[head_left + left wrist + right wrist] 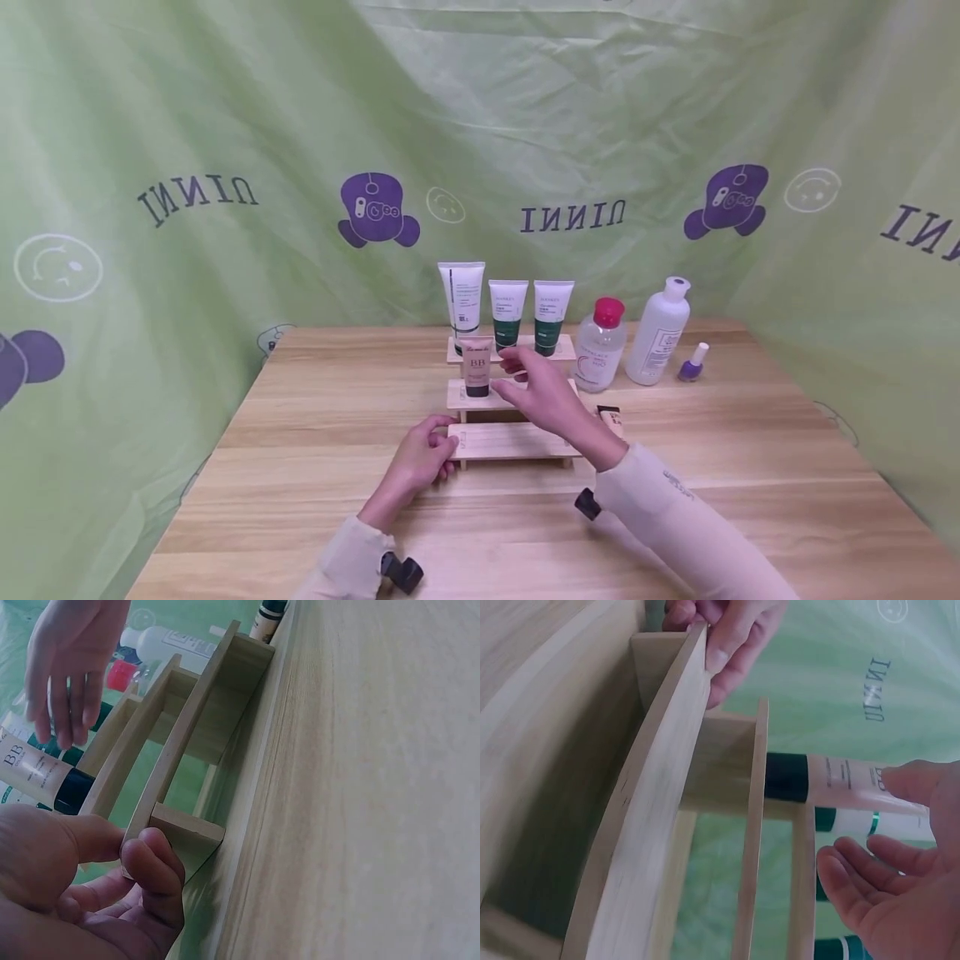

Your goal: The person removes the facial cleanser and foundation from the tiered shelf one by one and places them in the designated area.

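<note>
A three-step wooden stand (513, 442) stands on the table. My left hand (422, 454) pinches the left end of its lowest step, with the thumb on top and fingers curled under, as the left wrist view shows. On the middle step, a pink BB cream tube (477, 363) stands upright on its black cap near the left end. My right hand (551, 396) is just right of that tube, fingers loosely bent and nothing between them. In the right wrist view its thumb (911, 784) overlaps the tube's upper end.
The top step holds a larger white tube (462, 300) and two white-and-green tubes (507, 308). Right of the stand are a red-capped clear bottle (600, 354), a white bottle (660, 333) and a purple nail polish bottle (692, 368). A small black-capped beige tube (611, 419) is partly behind my right forearm.
</note>
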`<state>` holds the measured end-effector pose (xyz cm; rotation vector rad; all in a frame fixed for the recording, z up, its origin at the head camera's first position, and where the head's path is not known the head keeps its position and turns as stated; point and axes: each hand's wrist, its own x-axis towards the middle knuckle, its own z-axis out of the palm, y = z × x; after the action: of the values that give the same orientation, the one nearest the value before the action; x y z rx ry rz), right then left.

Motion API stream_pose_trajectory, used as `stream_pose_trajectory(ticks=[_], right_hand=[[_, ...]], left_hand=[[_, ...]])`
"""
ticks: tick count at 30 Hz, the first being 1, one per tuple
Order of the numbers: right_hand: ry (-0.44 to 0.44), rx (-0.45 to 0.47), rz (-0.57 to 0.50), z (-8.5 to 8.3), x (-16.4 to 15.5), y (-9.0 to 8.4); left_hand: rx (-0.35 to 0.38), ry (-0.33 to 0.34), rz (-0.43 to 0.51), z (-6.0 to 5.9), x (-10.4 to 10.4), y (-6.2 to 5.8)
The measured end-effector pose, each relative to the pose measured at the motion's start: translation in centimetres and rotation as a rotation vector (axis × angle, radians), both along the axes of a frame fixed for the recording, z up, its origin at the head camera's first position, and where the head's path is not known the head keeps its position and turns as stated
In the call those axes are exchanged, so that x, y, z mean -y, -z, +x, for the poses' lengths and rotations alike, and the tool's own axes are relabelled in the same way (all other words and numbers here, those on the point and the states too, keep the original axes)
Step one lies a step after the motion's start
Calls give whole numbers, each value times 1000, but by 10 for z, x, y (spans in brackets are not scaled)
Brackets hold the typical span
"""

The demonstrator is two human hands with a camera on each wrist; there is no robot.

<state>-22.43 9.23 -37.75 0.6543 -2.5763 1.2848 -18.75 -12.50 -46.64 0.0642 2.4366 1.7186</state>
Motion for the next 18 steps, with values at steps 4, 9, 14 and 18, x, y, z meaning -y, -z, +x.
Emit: stream_pose_trajectory(ticks=[4, 9, 14, 18], right_hand=[[-8, -6, -54, -7, 9, 4], [-2, -13, -63, -16, 18, 12], [20, -34, -50, -18, 23, 14], [34, -22, -49, -18, 25, 14]], left_hand=[[3, 3, 6, 0, 0, 2], [8, 6, 7, -1, 0, 4], [14, 6, 12, -1, -1, 3], [6, 5, 10, 0, 0, 2]])
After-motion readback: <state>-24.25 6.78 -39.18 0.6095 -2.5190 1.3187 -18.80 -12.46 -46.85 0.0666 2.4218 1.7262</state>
